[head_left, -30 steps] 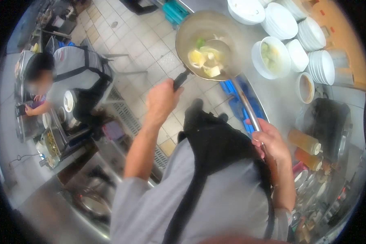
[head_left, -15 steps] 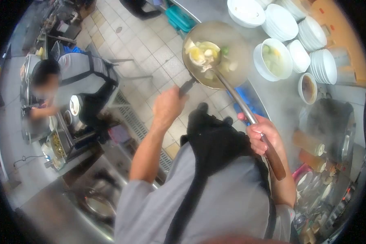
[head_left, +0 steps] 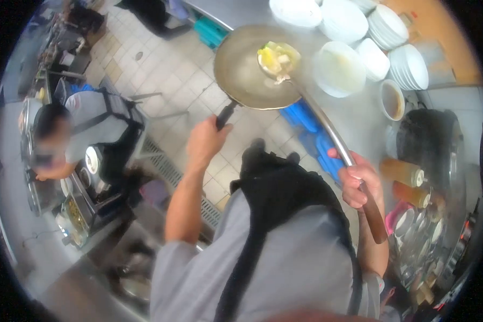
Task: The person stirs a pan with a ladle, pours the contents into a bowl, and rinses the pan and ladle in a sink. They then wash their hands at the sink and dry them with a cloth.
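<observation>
My left hand (head_left: 205,140) is closed around the black handle of a wok (head_left: 232,67), which is held up over the floor beside the counter. Cloudy liquid and steam show inside it. In my right hand (head_left: 361,180) is a long ladle (head_left: 323,119), gripped near its wooden end. The ladle's bowl, heaped with pale and yellow-green food pieces (head_left: 279,60), is above the wok's right side. Just right of the wok stands a white bowl (head_left: 339,70) on the metal counter, its contents blurred by steam.
Stacked white bowls (head_left: 408,67) and a small bowl of brown sauce (head_left: 392,100) stand on the counter (head_left: 354,115). Squeeze bottles (head_left: 402,172) lie farther right, near a dark round pan (head_left: 429,137). Blue containers (head_left: 327,153) are below the counter edge. At left, another person (head_left: 99,110) bends over a worktop.
The ladle has moved right across the wok and up, carrying the food pieces. The view has shifted, so the wok and counter things appear farther left.
</observation>
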Available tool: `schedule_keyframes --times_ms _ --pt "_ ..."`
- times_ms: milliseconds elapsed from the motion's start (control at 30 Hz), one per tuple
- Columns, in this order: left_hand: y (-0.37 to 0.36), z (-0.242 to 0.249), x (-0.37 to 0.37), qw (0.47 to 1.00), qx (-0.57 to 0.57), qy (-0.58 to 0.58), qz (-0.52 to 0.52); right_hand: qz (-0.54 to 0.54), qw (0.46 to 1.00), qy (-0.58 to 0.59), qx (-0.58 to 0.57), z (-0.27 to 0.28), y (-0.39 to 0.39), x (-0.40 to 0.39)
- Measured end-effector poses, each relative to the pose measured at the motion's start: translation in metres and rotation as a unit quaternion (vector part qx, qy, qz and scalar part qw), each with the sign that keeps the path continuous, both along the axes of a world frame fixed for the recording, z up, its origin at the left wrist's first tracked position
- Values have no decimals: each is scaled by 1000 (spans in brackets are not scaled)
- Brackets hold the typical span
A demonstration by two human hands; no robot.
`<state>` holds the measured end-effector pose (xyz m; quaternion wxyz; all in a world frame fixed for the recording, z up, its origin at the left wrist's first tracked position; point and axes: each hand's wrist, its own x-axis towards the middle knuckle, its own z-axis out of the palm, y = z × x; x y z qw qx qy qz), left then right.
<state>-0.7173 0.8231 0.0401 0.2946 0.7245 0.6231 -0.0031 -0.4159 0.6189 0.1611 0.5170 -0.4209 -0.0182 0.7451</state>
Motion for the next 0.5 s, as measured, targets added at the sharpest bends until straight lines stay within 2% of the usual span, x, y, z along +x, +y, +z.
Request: schedule_keyframes --times_ms 333,400,500 --pt "7 9 1 1000 15 8 -18 -166 984 -56 35 4 -33 29" --pt "8 7 -2 1000 18 16 -20 -168 971 -169 -13 4 -28 32" --pt "9 7 -4 999 40 8 -26 -134 964 -224 -49 -4 -23 43"
